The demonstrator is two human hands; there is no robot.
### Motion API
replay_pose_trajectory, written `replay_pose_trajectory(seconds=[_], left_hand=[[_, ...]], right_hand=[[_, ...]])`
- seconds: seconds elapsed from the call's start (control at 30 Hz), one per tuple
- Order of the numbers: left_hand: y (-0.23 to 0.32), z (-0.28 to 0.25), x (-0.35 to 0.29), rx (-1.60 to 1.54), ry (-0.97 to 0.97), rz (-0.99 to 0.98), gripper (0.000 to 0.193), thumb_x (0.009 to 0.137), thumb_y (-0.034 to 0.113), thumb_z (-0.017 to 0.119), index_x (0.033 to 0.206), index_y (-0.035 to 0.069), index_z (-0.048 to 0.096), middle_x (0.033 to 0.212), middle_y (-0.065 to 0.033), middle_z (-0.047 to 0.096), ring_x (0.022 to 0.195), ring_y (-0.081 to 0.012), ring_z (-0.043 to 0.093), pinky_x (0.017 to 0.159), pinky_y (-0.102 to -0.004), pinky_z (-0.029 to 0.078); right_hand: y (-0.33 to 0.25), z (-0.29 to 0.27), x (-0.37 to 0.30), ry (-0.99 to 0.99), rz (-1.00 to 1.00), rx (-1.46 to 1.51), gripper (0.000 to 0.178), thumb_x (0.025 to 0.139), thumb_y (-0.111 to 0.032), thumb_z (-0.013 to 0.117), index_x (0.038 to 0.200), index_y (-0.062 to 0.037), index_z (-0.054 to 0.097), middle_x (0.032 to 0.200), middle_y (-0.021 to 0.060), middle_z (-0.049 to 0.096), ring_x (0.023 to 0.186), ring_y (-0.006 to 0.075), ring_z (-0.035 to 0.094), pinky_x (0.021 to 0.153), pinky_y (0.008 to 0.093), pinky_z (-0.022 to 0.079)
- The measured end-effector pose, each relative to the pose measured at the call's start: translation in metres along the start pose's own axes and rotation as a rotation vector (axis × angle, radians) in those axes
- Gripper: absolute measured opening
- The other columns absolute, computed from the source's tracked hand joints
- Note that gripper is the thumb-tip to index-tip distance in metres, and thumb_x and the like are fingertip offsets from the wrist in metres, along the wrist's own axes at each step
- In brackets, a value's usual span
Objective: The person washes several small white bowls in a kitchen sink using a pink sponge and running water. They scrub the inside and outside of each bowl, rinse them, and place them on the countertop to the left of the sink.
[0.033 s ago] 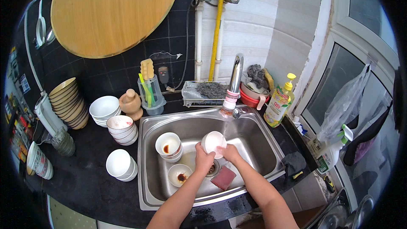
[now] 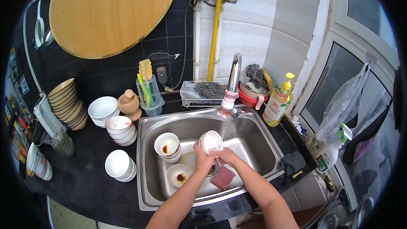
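Note:
Over the sink [image 2: 146, 144] I hold a small white bowl [image 2: 210, 140], tilted on its side. My left hand [image 2: 204, 157] is closed round its lower left side. My right hand [image 2: 227, 156] is closed at the bowl's lower right edge, its fingertips partly hidden by water. A thin stream runs from the faucet [image 2: 234, 74] beside the bowl and onto my right fingers. Below my hands a dark pink cloth [image 2: 222, 179] lies beside the drain [image 2: 213, 169]. Left of them sit stacked white bowls [image 2: 167, 143] and a single bowl [image 2: 179, 175], both with brown residue inside.
Stacks of white bowls [image 2: 120, 164] and tan bowls [image 2: 68, 106] stand on the black counter left of the sink. A wooden mortar [image 2: 129, 106] and a utensil holder [image 2: 151, 97] are behind. At right are a yellow soap bottle [image 2: 277, 105] and a dark cloth [image 2: 293, 163].
Water now runs from the faucet. The bowl has tilted, its opening no longer facing me as fully, and my right hand has shifted slightly left along its edge.

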State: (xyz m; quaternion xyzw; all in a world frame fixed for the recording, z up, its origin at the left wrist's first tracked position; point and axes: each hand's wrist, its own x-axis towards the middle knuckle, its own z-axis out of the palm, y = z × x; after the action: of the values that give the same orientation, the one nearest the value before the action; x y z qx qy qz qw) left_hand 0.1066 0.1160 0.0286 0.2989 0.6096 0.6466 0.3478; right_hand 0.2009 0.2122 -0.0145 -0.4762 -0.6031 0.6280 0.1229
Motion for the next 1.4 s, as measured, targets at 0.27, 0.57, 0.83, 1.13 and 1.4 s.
replay_pose_trajectory(seconds=[0.27,0.57,0.83,1.13,1.4], left_hand=[[-0.004,-0.011,0.011,0.148,-0.075,-0.172,0.065,0.064,0.008,0.058,0.118,0.002,0.023,0.098,-0.0232,0.052,0.083,-0.0306,0.057,0.062,-0.0347,0.049],[-0.041,-0.016,0.024,0.434,-0.156,0.014,0.043,0.070,0.006,0.043,0.113,0.000,0.038,0.078,-0.0194,0.056,0.049,-0.0243,0.056,0.044,-0.0336,0.045],[-0.038,-0.010,0.024,0.305,-0.568,-0.380,0.043,0.070,0.007,0.036,0.112,-0.002,0.040,0.060,-0.0131,0.053,0.037,-0.0178,0.049,0.033,-0.0320,0.038],[-0.039,-0.020,0.029,0.042,-0.082,-0.123,0.047,0.070,0.001,0.036,0.116,0.002,0.038,0.086,-0.0164,0.056,0.053,-0.0185,0.054,0.037,-0.0306,0.041],[-0.024,-0.014,0.022,0.055,-0.179,-0.210,0.054,0.070,-0.001,0.045,0.122,0.004,0.034,0.093,-0.0147,0.054,0.057,-0.0174,0.056,0.036,-0.0246,0.043]], right_hand=[[0.001,-0.018,0.008,0.500,-0.339,-0.542,0.045,0.074,-0.041,0.059,0.077,0.0036,0.062,0.070,0.0196,0.062,0.064,0.0272,0.062,0.058,0.0354,0.047],[-0.021,-0.017,-0.020,0.506,-0.292,-0.846,0.040,0.072,-0.046,0.060,0.084,-0.0083,0.066,0.074,0.0139,0.063,0.072,0.0280,0.062,0.065,0.0366,0.047],[-0.039,0.008,-0.037,0.268,-1.061,-0.949,0.030,0.084,-0.037,0.048,0.097,-0.0145,0.064,0.085,0.0082,0.063,0.079,0.0243,0.059,0.066,0.0339,0.047],[-0.026,-0.017,-0.031,0.057,-0.178,-0.326,0.050,0.078,-0.027,0.058,0.117,0.0008,0.043,0.084,0.0168,0.061,0.057,0.0179,0.062,0.045,0.0289,0.050],[-0.023,-0.023,-0.020,-0.037,-0.048,-0.157,0.038,0.080,-0.007,0.047,0.115,0.0048,0.036,0.090,0.0190,0.058,0.059,0.0224,0.062,0.045,0.0309,0.052]])
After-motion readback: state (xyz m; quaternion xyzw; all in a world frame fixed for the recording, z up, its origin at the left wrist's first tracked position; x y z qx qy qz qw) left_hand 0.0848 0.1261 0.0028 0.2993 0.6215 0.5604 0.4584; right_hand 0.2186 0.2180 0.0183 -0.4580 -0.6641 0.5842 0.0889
